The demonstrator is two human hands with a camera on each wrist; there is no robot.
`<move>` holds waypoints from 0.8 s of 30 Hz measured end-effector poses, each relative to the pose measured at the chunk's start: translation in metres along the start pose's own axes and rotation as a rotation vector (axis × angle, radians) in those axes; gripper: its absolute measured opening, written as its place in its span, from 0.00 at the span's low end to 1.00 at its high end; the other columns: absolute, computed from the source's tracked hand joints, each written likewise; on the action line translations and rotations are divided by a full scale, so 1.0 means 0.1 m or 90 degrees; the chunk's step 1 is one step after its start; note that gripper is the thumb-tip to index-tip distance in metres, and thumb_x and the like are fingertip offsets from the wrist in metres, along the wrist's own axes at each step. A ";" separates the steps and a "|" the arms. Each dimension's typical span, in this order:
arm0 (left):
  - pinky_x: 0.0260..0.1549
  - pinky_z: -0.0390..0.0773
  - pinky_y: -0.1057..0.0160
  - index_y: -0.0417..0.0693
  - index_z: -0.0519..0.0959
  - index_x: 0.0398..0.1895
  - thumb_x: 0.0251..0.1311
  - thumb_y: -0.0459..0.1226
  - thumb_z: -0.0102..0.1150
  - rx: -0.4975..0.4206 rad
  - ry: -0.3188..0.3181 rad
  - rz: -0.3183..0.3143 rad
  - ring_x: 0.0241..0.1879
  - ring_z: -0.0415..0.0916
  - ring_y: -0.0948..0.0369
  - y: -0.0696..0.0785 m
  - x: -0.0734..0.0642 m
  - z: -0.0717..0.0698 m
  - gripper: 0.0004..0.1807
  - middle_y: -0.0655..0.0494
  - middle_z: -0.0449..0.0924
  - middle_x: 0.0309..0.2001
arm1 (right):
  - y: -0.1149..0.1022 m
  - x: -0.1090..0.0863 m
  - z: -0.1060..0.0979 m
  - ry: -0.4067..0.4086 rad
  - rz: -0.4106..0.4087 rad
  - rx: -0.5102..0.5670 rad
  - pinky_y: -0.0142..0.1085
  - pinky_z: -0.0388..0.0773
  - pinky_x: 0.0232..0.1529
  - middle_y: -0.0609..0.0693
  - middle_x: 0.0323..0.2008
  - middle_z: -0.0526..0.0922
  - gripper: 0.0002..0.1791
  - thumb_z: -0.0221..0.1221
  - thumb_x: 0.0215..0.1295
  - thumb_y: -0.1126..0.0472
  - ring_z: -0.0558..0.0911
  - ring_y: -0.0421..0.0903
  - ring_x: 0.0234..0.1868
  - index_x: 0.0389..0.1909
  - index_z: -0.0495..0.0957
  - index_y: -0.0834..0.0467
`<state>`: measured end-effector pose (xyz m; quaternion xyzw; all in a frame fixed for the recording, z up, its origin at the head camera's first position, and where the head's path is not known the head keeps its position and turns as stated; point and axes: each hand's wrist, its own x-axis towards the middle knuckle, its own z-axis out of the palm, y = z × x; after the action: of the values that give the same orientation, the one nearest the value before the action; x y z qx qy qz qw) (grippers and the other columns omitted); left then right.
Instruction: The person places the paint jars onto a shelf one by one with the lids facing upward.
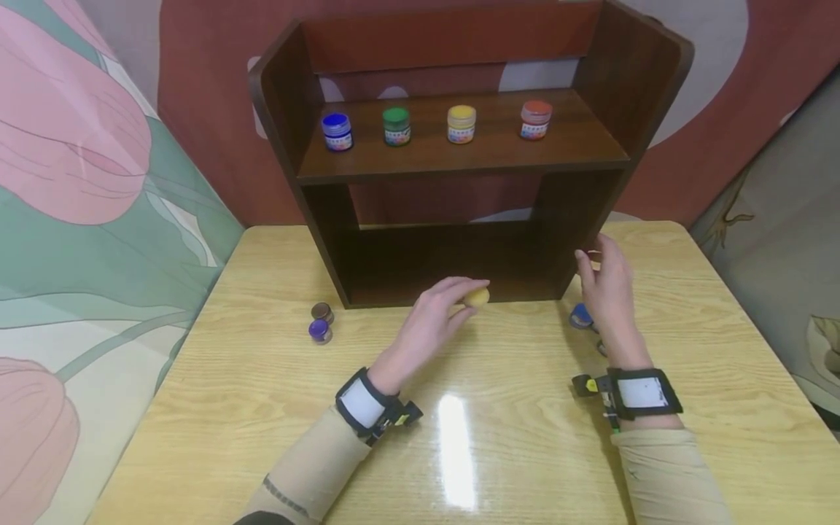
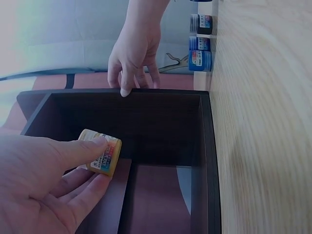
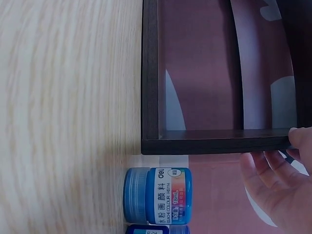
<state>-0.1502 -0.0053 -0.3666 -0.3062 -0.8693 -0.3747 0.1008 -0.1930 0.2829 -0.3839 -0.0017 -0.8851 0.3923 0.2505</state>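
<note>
Yellow paint jar [image 1: 477, 297] held at the mouth of the lower shelf compartment.

The jar is pinched between thumb and fingers of the left hand [image 1: 436, 310], just above the table [image 1: 499, 437] at the front edge of the wooden shelf unit [image 1: 459, 157]. Its printed label is shown only in the left wrist view. The right hand [image 1: 607, 288], fingers relaxed and holding nothing, is rested against the unit's right side panel. A blue jar [image 3: 158, 195] beside that panel is largely hidden by the hand in the head view and is seen clearly from the right wrist. Blue [image 1: 337, 131], green [image 1: 397, 125], yellow [image 1: 461, 123] and red [image 1: 536, 119] jars are ranged on the upper shelf; a brown jar [image 1: 321, 312] and a purple jar [image 1: 320, 331] are placed left of the unit.
</note>
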 end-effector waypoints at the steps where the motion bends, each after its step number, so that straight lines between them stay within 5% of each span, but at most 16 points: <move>1: 0.57 0.82 0.65 0.51 0.77 0.63 0.63 0.34 0.65 -0.005 -0.001 -0.001 0.56 0.81 0.60 0.00 0.01 0.00 0.24 0.53 0.81 0.59 | 0.00 0.00 0.00 -0.001 0.000 0.001 0.52 0.83 0.48 0.65 0.58 0.77 0.22 0.49 0.77 0.57 0.80 0.61 0.56 0.65 0.68 0.65; 13: 0.51 0.84 0.66 0.47 0.79 0.58 0.59 0.31 0.67 -0.017 0.034 0.030 0.51 0.82 0.61 0.12 0.18 -0.05 0.22 0.52 0.83 0.54 | 0.00 -0.01 0.00 -0.008 0.006 0.006 0.53 0.82 0.48 0.66 0.57 0.77 0.22 0.49 0.77 0.57 0.80 0.63 0.57 0.64 0.68 0.66; 24: 0.59 0.78 0.71 0.49 0.77 0.60 0.61 0.34 0.66 0.021 0.065 0.075 0.56 0.79 0.63 0.38 0.46 -0.38 0.23 0.54 0.82 0.57 | 0.02 -0.01 0.00 -0.008 0.001 0.014 0.55 0.82 0.48 0.67 0.57 0.77 0.22 0.49 0.77 0.58 0.80 0.64 0.57 0.64 0.68 0.68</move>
<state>-0.1654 0.0086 -0.2988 -0.3357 -0.8495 -0.3691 0.1717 -0.1925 0.2839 -0.3852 0.0030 -0.8821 0.4025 0.2449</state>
